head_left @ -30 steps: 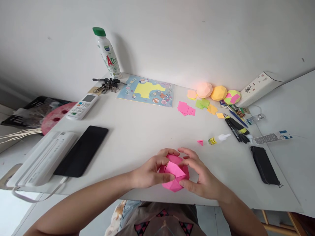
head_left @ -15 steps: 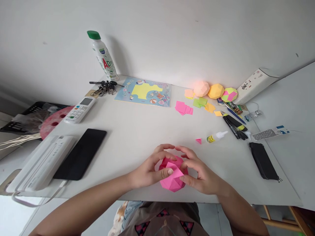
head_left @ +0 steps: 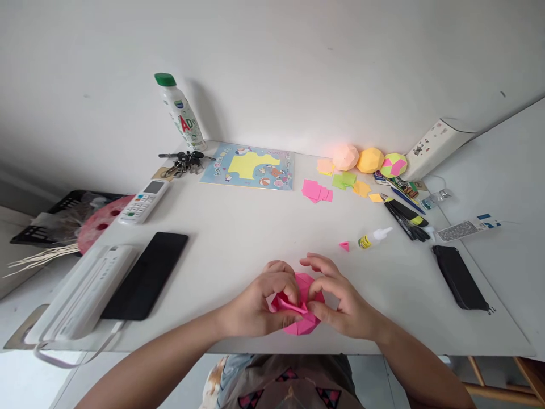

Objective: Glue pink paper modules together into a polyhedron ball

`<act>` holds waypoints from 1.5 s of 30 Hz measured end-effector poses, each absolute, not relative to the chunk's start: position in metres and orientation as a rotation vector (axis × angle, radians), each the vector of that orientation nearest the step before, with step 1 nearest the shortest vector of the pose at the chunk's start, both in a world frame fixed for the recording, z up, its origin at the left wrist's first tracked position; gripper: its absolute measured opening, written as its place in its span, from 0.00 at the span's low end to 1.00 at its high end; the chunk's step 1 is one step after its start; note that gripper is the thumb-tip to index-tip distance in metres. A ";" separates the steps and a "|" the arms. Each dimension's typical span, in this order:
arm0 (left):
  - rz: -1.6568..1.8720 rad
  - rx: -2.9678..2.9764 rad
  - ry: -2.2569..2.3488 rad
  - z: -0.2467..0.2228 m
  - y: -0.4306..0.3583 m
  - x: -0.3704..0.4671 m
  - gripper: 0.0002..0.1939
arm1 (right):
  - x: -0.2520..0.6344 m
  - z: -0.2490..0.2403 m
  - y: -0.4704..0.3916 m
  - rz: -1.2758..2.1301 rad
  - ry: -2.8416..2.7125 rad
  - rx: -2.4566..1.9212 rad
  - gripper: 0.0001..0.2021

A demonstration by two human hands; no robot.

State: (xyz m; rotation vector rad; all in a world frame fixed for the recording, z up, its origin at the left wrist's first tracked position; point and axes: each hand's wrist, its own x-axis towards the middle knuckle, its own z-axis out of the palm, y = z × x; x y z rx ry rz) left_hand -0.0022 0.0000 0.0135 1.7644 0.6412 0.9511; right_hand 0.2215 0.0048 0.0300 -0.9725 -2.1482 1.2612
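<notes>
A pink folded-paper ball (head_left: 303, 326) rests near the table's front edge, between my two hands. My left hand (head_left: 270, 298) pinches a raised flap on its upper side between thumb and bent fingers. From the other side my right hand (head_left: 336, 295) presses thumb and index finger on the same folds, its other fingers curled above. The flap's inner edges are partly hidden by my fingertips. A small pink folded piece (head_left: 344, 246) lies beyond my right hand, beside a glue bottle (head_left: 374, 237) with a white nozzle.
Three paper balls (head_left: 370, 160) line the wall behind several paper squares (head_left: 317, 191). On the right are a cutter and pens (head_left: 404, 216) and a black pouch (head_left: 460, 278). A phone (head_left: 147, 275), a white device (head_left: 85, 292) and a remote (head_left: 143, 201) lie left; a bottle (head_left: 184, 116) stands behind.
My left fingers have curled inward and closed on the ball's flap, which now stands folded up. My right thumb and index finger have drawn in to meet it. The view has shifted slightly.
</notes>
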 end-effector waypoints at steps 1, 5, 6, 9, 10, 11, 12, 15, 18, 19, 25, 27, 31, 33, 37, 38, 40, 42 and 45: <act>0.945 1.716 0.643 0.013 0.000 -0.003 0.09 | 0.223 0.030 0.006 1.240 -2.115 -0.977 0.02; 0.951 1.454 0.704 0.006 0.001 -0.004 0.04 | 0.228 0.028 0.011 1.172 -1.976 -0.967 0.01; 0.965 1.388 0.694 0.005 0.001 -0.003 0.04 | 0.228 0.027 0.012 1.180 -1.960 -0.956 0.02; 1.008 1.189 0.683 0.001 0.003 -0.001 0.07 | 0.226 0.020 0.010 1.215 -1.973 -0.956 0.10; 1.019 1.138 0.684 0.000 0.003 -0.001 0.08 | 0.225 0.018 0.009 1.210 -1.985 -0.968 0.12; 1.019 1.108 0.696 0.000 0.003 -0.001 0.07 | 0.223 0.015 0.008 1.197 -1.993 -0.981 0.14; 1.015 1.094 0.706 -0.001 0.003 0.000 0.07 | 0.222 0.013 0.006 1.185 -1.997 -0.991 0.14; 0.994 1.132 0.710 -0.003 0.001 -0.001 0.02 | 0.220 0.010 0.005 1.152 -1.991 -0.982 0.13; 1.003 1.218 0.672 -0.004 -0.001 -0.002 0.07 | 0.220 0.010 0.005 1.103 -1.987 -0.945 0.13; 1.010 1.247 0.662 -0.005 -0.001 -0.003 0.08 | 0.220 0.010 0.006 1.083 -1.988 -0.937 0.13; 0.992 1.326 0.717 -0.002 -0.002 -0.002 0.04 | 0.217 0.008 0.005 0.983 -1.996 -0.916 0.12; 0.977 1.287 0.724 0.000 -0.002 -0.002 0.03 | 0.216 0.010 0.006 0.923 -2.002 -0.893 0.11; 0.924 1.157 0.754 0.000 -0.001 -0.003 0.07 | 0.224 0.016 0.014 0.568 -1.969 -0.862 0.05; 0.906 1.090 0.769 0.000 -0.001 -0.003 0.10 | 0.239 0.018 0.024 0.221 -1.838 -0.895 0.08; 0.888 1.011 0.787 0.001 0.001 -0.002 0.13 | 0.287 0.019 0.050 -0.297 -1.312 -1.028 0.07; 0.882 1.001 0.795 0.002 0.001 -0.002 0.13 | 0.299 0.019 0.057 -0.269 -1.216 -1.115 0.11; 0.873 0.990 0.809 0.002 0.001 -0.002 0.13 | 0.319 0.017 0.067 -0.085 -1.163 -1.399 0.23; 0.871 0.988 0.821 0.002 0.001 -0.001 0.13 | 0.332 0.012 0.074 0.265 -1.206 -1.740 0.30; 0.878 0.983 0.826 0.001 0.001 -0.001 0.13 | 0.336 -0.002 0.081 0.542 -1.288 -1.893 0.33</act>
